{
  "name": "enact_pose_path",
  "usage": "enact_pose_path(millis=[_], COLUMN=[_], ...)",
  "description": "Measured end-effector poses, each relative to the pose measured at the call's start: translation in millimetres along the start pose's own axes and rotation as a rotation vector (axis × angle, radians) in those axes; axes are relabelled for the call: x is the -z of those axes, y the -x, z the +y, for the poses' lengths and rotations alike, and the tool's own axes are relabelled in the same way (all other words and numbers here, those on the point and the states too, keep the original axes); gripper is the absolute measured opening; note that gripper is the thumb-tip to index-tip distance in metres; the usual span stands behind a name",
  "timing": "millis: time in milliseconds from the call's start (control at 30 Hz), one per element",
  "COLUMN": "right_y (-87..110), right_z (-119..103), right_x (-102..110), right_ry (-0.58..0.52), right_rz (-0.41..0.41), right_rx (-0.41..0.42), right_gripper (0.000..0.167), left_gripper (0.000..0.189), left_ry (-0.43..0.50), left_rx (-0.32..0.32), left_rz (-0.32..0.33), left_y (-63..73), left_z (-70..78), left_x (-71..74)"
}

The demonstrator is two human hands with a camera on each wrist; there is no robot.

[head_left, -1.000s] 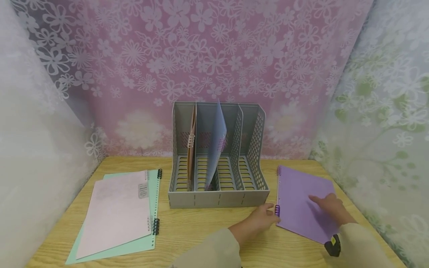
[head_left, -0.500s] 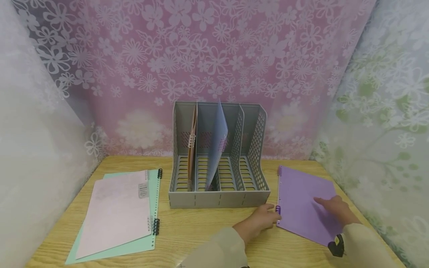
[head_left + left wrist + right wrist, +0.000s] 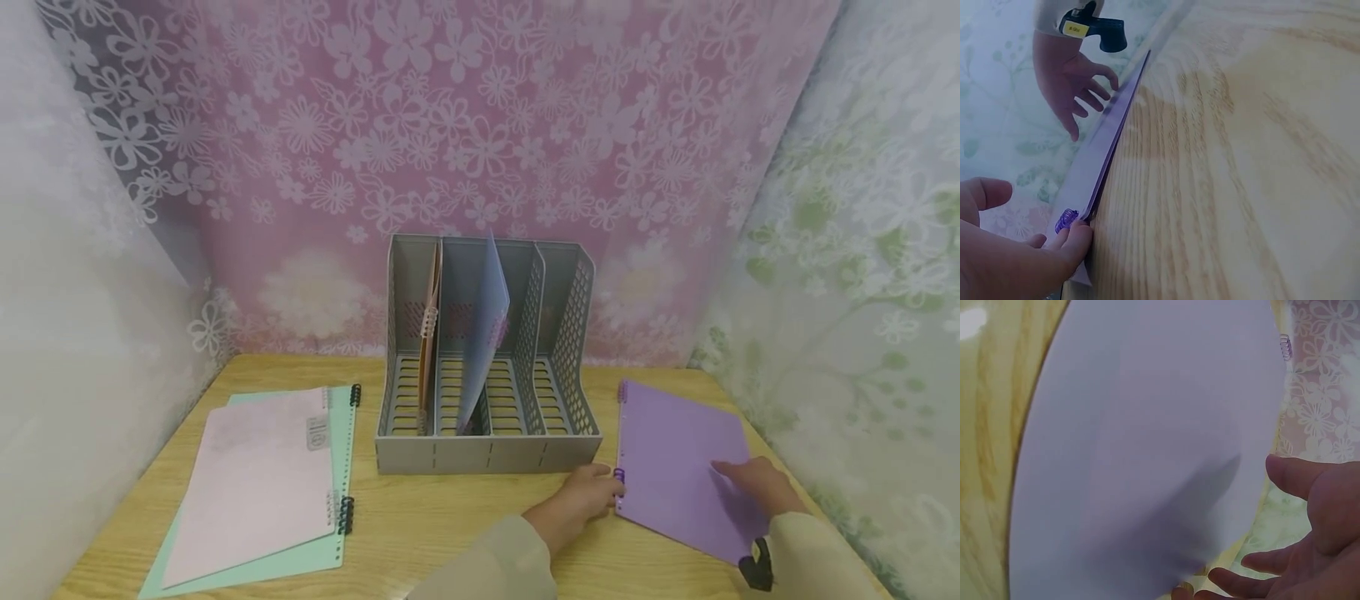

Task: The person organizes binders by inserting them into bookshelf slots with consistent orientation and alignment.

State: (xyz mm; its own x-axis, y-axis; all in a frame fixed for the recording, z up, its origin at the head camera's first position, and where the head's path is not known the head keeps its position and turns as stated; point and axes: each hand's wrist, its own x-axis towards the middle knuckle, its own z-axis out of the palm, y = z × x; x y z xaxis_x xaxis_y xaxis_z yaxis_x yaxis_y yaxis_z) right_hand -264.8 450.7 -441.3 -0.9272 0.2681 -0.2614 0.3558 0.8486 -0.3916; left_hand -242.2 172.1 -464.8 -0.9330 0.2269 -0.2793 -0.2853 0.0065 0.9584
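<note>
A purple ring-bound notebook point(image 3: 675, 467) lies on the table to the right of a grey file rack. At its bound left edge is my left hand point(image 3: 576, 504), fingertips right at the lower purple rings point(image 3: 1066, 220) and thumb held apart. Over the notebook's right side is my right hand point(image 3: 761, 487), its thumb raised above the cover. In the right wrist view, the right hand's fingers point(image 3: 1244, 584) are spread by the notebook's edge, thumb apart from them. Neither hand grips the notebook.
The grey file rack point(image 3: 487, 457) at the back holds a brown notebook point(image 3: 429, 350) and a leaning blue one point(image 3: 483, 333). To the left, a pale pink notebook point(image 3: 251, 483) overlaps a mint green one point(image 3: 341, 467). Floral curtains point(image 3: 487, 125) stand behind and beside the table.
My right hand has shifted slightly right across the purple notebook. My left fingertips have edged up to the lower rings. The head view has tilted a little.
</note>
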Motion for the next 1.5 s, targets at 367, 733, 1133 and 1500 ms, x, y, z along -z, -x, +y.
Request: enact_pose_path(millis=[367, 733, 1133, 1500], right_y=[5.6, 2.5, 2.5, -2.3], right_z=[0.8, 0.3, -3.9, -11.7], right_x=[-0.3, -8.0, -13.4, -21.5], right_ry=[0.034, 0.002, 0.042, 0.031], right_rz=[0.018, 0.023, 0.001, 0.008], right_rx=[-0.044, -0.070, -0.030, 0.000], right_gripper=[0.084, 0.091, 0.094, 0.089], left_gripper=[0.050, 0.049, 0.034, 0.050], left_ry=[0.169, 0.181, 0.188, 0.236], left_rx=[0.035, 0.023, 0.028, 0.023], left_rz=[-0.030, -0.034, -0.038, -0.024], left_y=[-7.3, -2.7, -7.1, -7.3], left_z=[-7.5, -12.8, -20.2, -19.1], left_x=[3.4, 3.7, 7.6, 7.1])
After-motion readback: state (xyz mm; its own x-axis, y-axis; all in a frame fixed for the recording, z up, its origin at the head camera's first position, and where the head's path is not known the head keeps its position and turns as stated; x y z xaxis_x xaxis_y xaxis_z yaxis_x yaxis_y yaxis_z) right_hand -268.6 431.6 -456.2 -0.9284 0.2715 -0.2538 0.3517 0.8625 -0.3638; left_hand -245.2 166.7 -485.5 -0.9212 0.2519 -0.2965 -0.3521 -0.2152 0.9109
